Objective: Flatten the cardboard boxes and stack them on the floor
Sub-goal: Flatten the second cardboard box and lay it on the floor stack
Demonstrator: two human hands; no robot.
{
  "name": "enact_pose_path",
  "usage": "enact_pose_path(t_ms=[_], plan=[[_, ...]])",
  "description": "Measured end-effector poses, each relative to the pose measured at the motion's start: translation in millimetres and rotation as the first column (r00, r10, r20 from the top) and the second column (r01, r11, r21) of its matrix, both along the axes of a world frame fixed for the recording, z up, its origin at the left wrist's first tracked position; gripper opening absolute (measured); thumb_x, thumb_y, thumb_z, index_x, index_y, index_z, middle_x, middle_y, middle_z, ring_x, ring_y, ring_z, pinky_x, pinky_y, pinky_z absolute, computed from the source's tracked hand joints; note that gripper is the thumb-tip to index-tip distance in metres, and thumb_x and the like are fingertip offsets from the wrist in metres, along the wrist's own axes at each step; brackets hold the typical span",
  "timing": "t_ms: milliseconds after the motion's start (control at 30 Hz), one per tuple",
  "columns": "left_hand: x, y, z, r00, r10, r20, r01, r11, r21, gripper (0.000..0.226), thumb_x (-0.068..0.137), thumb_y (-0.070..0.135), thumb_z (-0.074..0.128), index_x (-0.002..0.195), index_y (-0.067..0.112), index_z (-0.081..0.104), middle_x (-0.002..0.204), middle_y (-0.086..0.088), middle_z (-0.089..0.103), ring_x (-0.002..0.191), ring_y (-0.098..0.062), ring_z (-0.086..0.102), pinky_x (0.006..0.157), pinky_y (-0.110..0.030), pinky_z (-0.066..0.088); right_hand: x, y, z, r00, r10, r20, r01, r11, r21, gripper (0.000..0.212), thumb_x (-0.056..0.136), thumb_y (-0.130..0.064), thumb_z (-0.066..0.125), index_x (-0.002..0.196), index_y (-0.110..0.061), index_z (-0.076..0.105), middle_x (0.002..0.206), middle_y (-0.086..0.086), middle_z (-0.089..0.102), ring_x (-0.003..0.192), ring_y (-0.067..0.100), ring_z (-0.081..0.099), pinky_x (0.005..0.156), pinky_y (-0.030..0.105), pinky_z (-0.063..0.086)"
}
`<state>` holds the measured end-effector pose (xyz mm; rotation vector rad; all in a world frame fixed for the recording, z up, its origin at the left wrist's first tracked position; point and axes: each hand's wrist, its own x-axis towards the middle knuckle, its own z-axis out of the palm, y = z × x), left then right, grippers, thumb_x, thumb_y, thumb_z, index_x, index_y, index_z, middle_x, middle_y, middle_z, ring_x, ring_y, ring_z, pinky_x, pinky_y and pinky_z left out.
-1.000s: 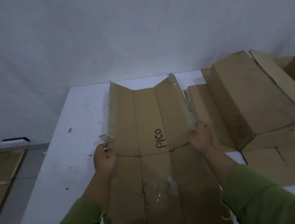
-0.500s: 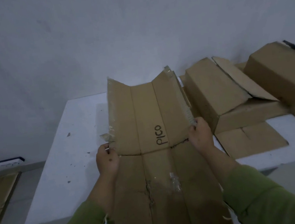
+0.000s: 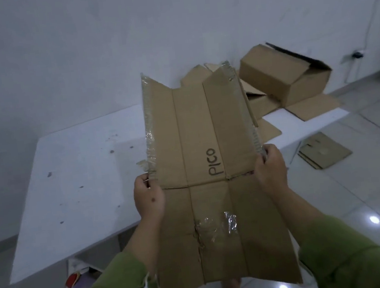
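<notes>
A flattened cardboard box [image 3: 199, 147] marked "PICO" hangs in the air in front of me, above the table's near edge and the floor. My left hand [image 3: 148, 198] grips its left edge at the middle crease. My right hand [image 3: 270, 170] grips its right edge at the same height. Clear tape clings to the left edge and the lower panel. On the table at the far right stands an unflattened cardboard box [image 3: 283, 76] with open flaps, and more cardboard lies partly hidden behind the held sheet. A stack of flattened cardboard [image 3: 324, 151] lies on the floor under the table's right end.
The white table [image 3: 76, 181] stands against a white wall, its top speckled with marks. The glossy tiled floor [image 3: 369, 193] spreads to the right. Under the table's near edge sits a small red and white object [image 3: 75, 276]. A cable runs down the wall at far right.
The flattened box has been lifted off the table and swung to the right with both hands still on it. My view has turned right, so the floor and the cardboard stack there now show.
</notes>
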<state>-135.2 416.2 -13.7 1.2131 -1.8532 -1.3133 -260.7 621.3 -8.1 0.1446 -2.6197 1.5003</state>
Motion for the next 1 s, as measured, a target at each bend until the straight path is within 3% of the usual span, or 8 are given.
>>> enact_pose_path(t_ms=[100,233,367,533,667,900,1000], plan=[[-7.9,41.3,-1.5,0.996,-0.088,0.006,0.088,0.996,0.007,0.022,0.094,0.011,0.04,0.109,0.005,0.054,0.093,-0.006,0.054,0.083,-0.022,0.049,0.072,-0.027,0.034,10.0,48.1,-2.1,0.994,-0.108,0.009,0.108,0.994,0.0,0.008,0.091,-0.008,0.042,0.093,-0.012,0.048,0.095,0.006,0.051,0.083,0.02,0.046,0.071,0.029,0.034],[-27.1,92.6,-7.1,0.977,-0.213,0.016,0.212,0.977,0.038,0.019,0.095,0.013,0.041,0.106,0.006,0.054,0.094,-0.006,0.055,0.084,-0.022,0.05,0.071,-0.028,0.035,14.4,112.6,-9.3,0.962,-0.271,0.029,0.271,0.962,0.029,0.017,0.091,-0.012,0.043,0.104,-0.007,0.053,0.098,0.004,0.051,0.083,0.019,0.047,0.072,0.03,0.035],[-59.0,142.0,-12.0,0.941,-0.338,0.032,0.335,0.94,0.066,0.011,0.095,0.015,0.041,0.096,0.012,0.052,0.093,-0.008,0.057,0.083,-0.024,0.052,0.071,-0.03,0.038,7.1,173.5,-20.9,0.925,-0.376,0.056,0.375,0.926,0.026,0.015,0.09,-0.011,0.044,0.101,-0.007,0.054,0.096,0.009,0.056,0.081,0.022,0.049,0.069,0.031,0.036],[-117.7,220.9,-22.8,0.892,-0.449,0.043,0.444,0.89,0.102,0.015,0.094,0.017,0.043,0.098,0.009,0.055,0.091,-0.01,0.058,0.082,-0.024,0.052,0.071,-0.03,0.038,-19.2,259.5,-32.4,0.871,-0.481,0.097,0.479,0.877,0.042,0.017,0.091,-0.011,0.045,0.104,-0.006,0.054,0.099,0.009,0.055,0.085,0.022,0.049,0.072,0.032,0.038],[-165.6,297.0,-33.3,0.862,-0.506,0.032,0.495,0.853,0.164,0.015,0.095,0.018,0.043,0.096,0.009,0.055,0.086,-0.01,0.057,0.081,-0.026,0.054,0.07,-0.03,0.039,-58.2,332.9,-35.2,0.857,-0.504,0.111,0.497,0.864,0.085,0.018,0.092,-0.013,0.044,0.105,-0.007,0.054,0.1,0.009,0.057,0.088,0.024,0.053,0.075,0.036,0.044],[-244.4,417.0,-31.8,0.855,-0.515,0.054,0.501,0.849,0.169,0.006,0.095,0.014,0.042,0.095,0.013,0.049,0.091,-0.007,0.055,0.082,-0.022,0.05,0.072,-0.028,0.036,-133.6,448.0,-18.9,0.853,-0.514,0.09,0.502,0.855,0.131,0.022,0.093,-0.011,0.042,0.11,-0.003,0.053,0.098,0.003,0.048,0.085,0.018,0.045,0.073,0.028,0.032],[-284.1,450.4,-29.3,0.836,-0.547,0.049,0.533,0.829,0.168,0.014,0.094,0.012,0.042,0.103,0.008,0.053,0.096,-0.008,0.056,0.085,-0.022,0.05,0.073,-0.028,0.036,-170.6,484.0,-16.0,0.852,-0.516,0.09,0.502,0.853,0.14,0.021,0.093,-0.011,0.042,0.108,-0.003,0.053,0.101,0.007,0.052,0.084,0.018,0.044,0.071,0.027,0.031]])
